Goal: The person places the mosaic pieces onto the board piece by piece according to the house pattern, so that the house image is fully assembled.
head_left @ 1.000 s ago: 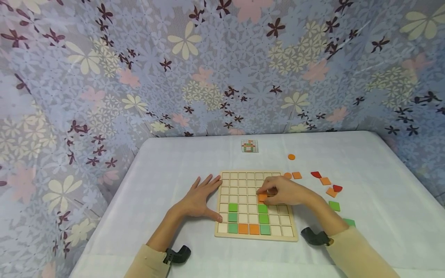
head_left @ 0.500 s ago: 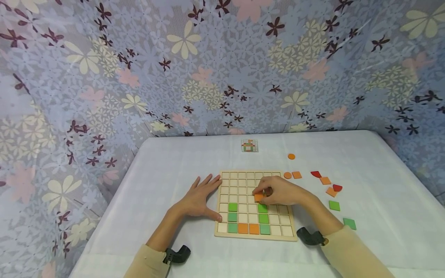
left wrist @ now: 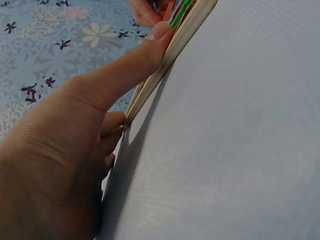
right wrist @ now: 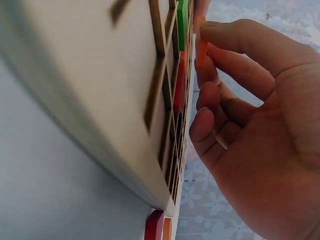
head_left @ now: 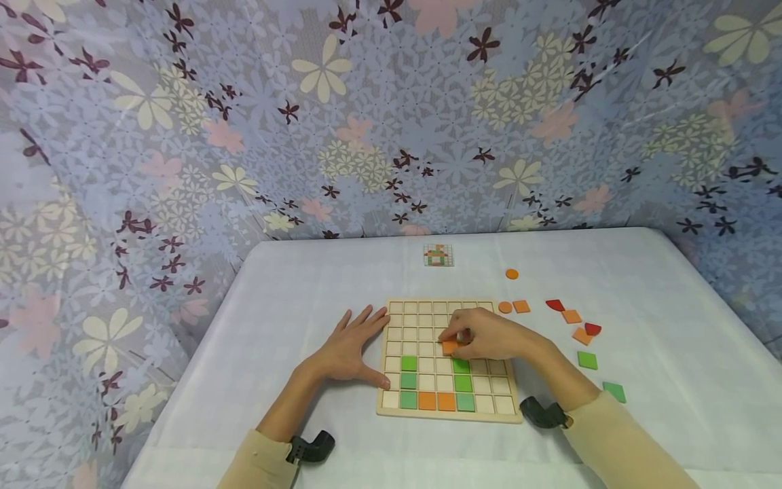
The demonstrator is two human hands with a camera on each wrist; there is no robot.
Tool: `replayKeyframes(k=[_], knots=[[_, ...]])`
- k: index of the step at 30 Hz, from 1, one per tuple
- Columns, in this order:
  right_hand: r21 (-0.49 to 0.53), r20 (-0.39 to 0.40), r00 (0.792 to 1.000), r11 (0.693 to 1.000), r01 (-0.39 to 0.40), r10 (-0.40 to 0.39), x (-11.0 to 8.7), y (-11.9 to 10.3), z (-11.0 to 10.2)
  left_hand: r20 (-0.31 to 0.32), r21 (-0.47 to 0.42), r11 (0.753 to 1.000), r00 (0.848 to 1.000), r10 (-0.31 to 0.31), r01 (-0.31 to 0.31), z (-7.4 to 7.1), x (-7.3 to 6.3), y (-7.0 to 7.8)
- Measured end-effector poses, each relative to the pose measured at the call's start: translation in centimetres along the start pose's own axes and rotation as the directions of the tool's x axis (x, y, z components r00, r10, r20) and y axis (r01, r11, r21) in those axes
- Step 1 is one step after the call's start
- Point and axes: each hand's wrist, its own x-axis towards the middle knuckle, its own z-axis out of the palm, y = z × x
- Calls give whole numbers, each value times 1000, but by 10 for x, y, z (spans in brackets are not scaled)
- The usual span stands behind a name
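A wooden grid board (head_left: 425, 319) lies on the table, with green and orange square tiles set in its lower cells. My right hand (head_left: 489, 334) pinches an orange square tile (head_left: 449, 348) between thumb and fingertips, low above the board's middle rows. In the right wrist view that tile (right wrist: 201, 45) is tilted on edge and apart from the grid, while a red piece (right wrist: 178, 87) sits in a cell that the hand covers in the head view. My left hand (head_left: 345, 351) rests along the board's left edge, fingers spread, thumb touching the rim.
Right of the board lie loose pieces: orange discs (head_left: 512, 274), orange squares (head_left: 571, 316), red quarter-round pieces (head_left: 554, 305) and green squares (head_left: 587, 360). A small card with a coloured grid pattern (head_left: 438, 255) lies behind the board. A flowered curtain (head_left: 391, 136) hangs beyond the table.
My right hand has slid a little to the left over the board, carrying the orange tile with it. The left hand keeps its place at the board's edge.
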Motion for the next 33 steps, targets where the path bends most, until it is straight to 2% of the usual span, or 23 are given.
replayKeyframes(k=[9,15,22,33], knots=[[-8,29,1000,1000,-3,4,6,-11,-6,3,12,1000,1000,-6,6,-1,0,0],[-47,40,999,999,17,-15,14,-11,1,10,20,1000,1000,-17,17,2,0,-1],[-151,43,999,989,-11,17,20,-13,6,9,32,999,1000,-22,21,4,1,-2],[-167,36,999,985,-33,39,19,-15,6,2,21,1000,1000,-8,8,2,0,-2]])
